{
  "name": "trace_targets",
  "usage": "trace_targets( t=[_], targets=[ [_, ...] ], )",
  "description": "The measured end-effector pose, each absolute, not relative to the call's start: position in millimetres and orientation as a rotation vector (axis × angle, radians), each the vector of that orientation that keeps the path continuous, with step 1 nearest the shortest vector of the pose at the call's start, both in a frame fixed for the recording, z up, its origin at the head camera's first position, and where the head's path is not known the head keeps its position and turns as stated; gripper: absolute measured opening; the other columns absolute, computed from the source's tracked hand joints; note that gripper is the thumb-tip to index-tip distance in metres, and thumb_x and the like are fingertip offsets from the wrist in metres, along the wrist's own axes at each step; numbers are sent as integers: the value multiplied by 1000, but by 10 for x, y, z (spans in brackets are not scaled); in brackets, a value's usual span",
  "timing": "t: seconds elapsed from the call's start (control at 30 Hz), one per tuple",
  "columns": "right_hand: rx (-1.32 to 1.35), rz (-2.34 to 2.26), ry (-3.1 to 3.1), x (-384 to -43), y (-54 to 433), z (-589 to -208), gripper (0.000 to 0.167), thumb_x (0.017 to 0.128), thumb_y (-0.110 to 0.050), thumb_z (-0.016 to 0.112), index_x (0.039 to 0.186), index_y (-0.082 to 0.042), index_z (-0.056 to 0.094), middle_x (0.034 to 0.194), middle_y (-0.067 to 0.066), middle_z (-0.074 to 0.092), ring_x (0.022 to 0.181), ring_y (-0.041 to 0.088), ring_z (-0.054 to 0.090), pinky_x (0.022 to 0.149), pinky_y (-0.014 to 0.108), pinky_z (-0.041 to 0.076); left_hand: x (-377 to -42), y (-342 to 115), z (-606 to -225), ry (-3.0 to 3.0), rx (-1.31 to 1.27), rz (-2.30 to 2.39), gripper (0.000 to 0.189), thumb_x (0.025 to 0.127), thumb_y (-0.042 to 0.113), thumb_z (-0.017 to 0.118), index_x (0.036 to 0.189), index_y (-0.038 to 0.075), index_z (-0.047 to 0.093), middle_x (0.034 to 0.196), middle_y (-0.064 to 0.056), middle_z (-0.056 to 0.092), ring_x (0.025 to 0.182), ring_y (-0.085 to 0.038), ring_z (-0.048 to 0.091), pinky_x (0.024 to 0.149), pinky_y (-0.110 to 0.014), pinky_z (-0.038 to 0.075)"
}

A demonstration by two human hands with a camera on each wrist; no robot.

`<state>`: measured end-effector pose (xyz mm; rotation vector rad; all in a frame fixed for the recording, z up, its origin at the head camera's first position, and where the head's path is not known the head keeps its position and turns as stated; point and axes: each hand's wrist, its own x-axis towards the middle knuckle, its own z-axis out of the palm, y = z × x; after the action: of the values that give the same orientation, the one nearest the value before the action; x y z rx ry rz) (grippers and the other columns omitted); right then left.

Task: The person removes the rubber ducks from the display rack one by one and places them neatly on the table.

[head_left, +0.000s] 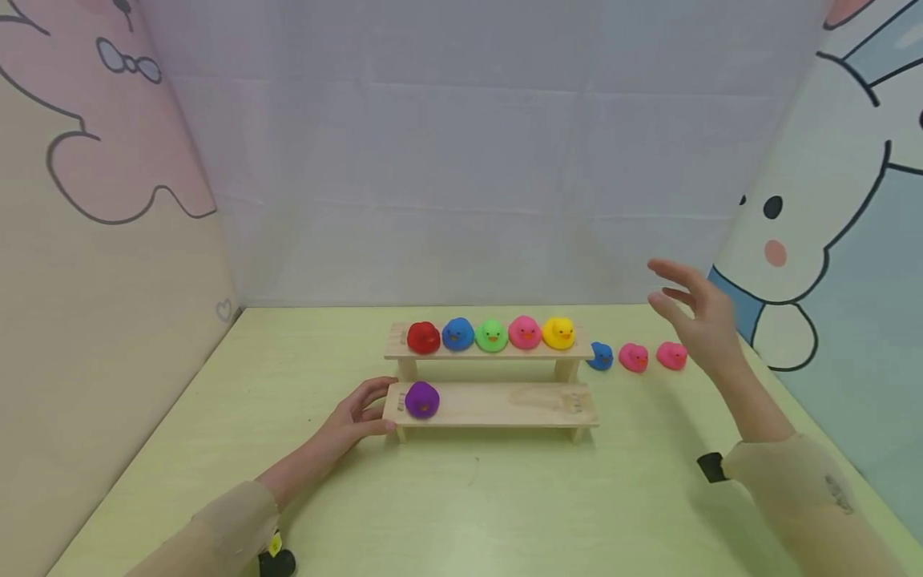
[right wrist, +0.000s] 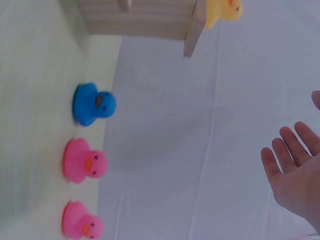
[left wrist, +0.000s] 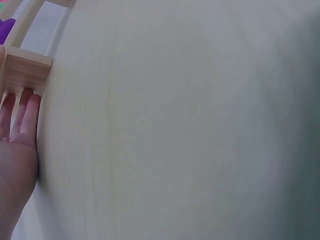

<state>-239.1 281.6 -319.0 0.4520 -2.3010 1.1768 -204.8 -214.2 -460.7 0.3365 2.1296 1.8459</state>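
A two-step wooden stand rests on the table. My left hand grips the left end of its lower step, fingers toward the back and thumb at the front; the left wrist view shows these fingers by the stand's end. A purple toy duck sits on that step near the hand. Along the upper step stand a red duck, a blue duck, a green duck, a pink duck and a yellow duck. My right hand hovers with parted fingers, holding nothing.
Right of the stand, another blue duck and two pink ducks, the nearer one and the farther one, lie in a row on the table. Behind hangs a pale cloth; cartoon-printed panels flank both sides.
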Motion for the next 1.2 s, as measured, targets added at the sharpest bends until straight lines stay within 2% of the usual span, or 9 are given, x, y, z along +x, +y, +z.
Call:
trace_targets(
  t=[0.17,0.43,0.53,0.67,0.83,1.07,1.2],
  targets=[
    [637,1247,-2135,-2239,2464,-3098,45,94,0,61,138,-5,54,136,-10,60,125,-3,52,99,8,42,-2053,-2151,-4620,2134,322,1838,69,91,15,69,150,18,34,155,-14,39,134,-33,52,114,-49,38],
    [802,1351,-2073,-2034,1977,-3119,45,91,5,61,136,-2,55,138,2,61,127,5,54,102,15,44,-2045,-2147,-4631,2122,357,1850,70,92,14,68,152,17,33,156,-16,38,134,-35,52,113,-47,38],
    [875,1396,-2082,-2011,1821,-3164,47,91,5,62,136,-2,55,138,10,60,128,8,54,103,18,45,-2046,-2152,-4632,2124,362,1858,69,91,14,68,151,16,34,156,-16,38,132,-34,54,111,-43,40],
    [959,1384,-2134,-1984,1636,-3248,51,88,4,66,137,-4,54,139,15,59,129,9,54,102,22,48,-2049,-2161,-4637,2131,365,1853,69,91,15,69,151,16,34,156,-16,38,130,-31,57,106,-34,44],
    [1009,1373,-2183,-1940,1433,-3388,55,86,3,69,138,-7,54,138,14,59,125,10,58,100,33,52,-2048,-2159,-4635,2135,345,1845,69,91,16,69,151,17,35,156,-16,38,129,-26,59,103,-30,45],
    [1046,1461,-2218,-1888,1202,-3601,53,88,-1,69,138,-8,54,139,11,60,128,14,55,101,31,51,-2048,-2149,-4616,2135,307,1838,67,91,17,70,149,21,37,155,-11,40,132,-28,56,106,-34,44],
    [1128,1461,-2267,-1869,1064,-3742,52,90,-5,68,140,-11,53,142,7,58,131,17,54,101,35,51,-2044,-2155,-4616,2134,336,1843,68,91,16,69,150,18,35,156,-15,39,132,-32,55,107,-38,43]
  ],
)
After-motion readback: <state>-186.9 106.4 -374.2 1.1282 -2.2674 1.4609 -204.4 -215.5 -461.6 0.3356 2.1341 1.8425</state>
